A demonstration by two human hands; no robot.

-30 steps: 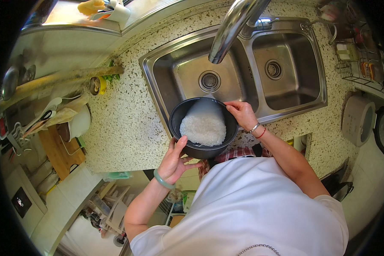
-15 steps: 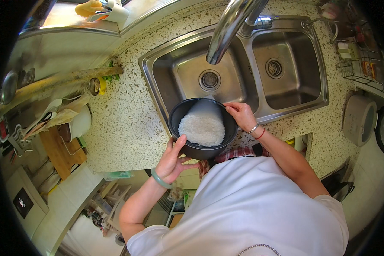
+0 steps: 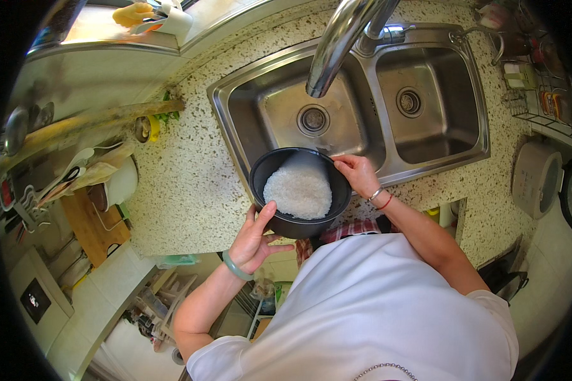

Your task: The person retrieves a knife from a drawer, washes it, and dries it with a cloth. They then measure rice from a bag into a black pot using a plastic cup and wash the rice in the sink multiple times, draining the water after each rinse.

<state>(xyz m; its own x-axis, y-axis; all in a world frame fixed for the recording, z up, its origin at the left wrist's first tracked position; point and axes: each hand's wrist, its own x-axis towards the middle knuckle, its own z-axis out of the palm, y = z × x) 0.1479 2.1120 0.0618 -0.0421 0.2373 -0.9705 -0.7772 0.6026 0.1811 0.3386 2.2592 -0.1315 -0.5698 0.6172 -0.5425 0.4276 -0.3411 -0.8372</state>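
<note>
A dark round rice cooker pot [image 3: 258,184] with white rice [image 3: 297,192] in it is held over the near edge of the sink's left basin. The rice lies in a mound on the near part of the bottom. My left hand [image 3: 255,237] grips the pot's near left side, thumb on the rim and fingers against the outside wall. On the far right, my right hand [image 3: 357,174] pinches the rim between thumb and fingers. The undersides of the fingers are partly hidden.
The steel double sink [image 3: 368,127] lies ahead, with a chrome faucet [image 3: 337,51] arching over the left basin. A speckled counter [image 3: 184,184] surrounds it. At the left stand a yellow cup [image 3: 151,127], a wooden board [image 3: 86,228] and a white container [image 3: 122,184] with utensils.
The pot and both hands have shifted very slightly left. Both grips stay the same, and the rice looks a little more spread toward the far side.
</note>
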